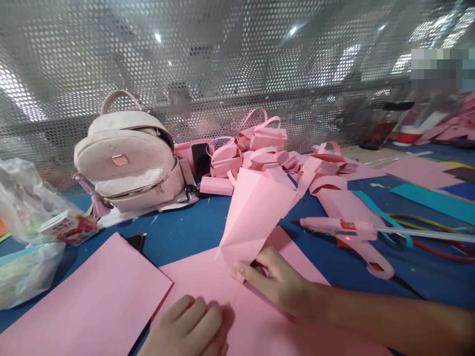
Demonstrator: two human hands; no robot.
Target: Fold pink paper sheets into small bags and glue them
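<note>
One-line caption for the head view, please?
Right hand folds up a pink paper sheet while left hand presses it flat on the blue table.

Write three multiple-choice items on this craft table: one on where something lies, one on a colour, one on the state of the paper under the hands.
1. Where does the glue gun lie?
A. right of the folded paper
B. on the backpack
C. in the plastic bag

2. What colour is the table?
A. white
B. blue
C. green

3. How is the folded paper?
A. lying flat
B. crumpled into a ball
C. creased, with one flap standing up

Answers:
1 A, the glue gun rests on the table to the right of the folded paper, away from the backpack and plastic bag.
2 B, blue shows between the pink sheets.
3 C, the right hand holds it at the base of the raised flap while the left hand rests on the flat sheet.
</note>
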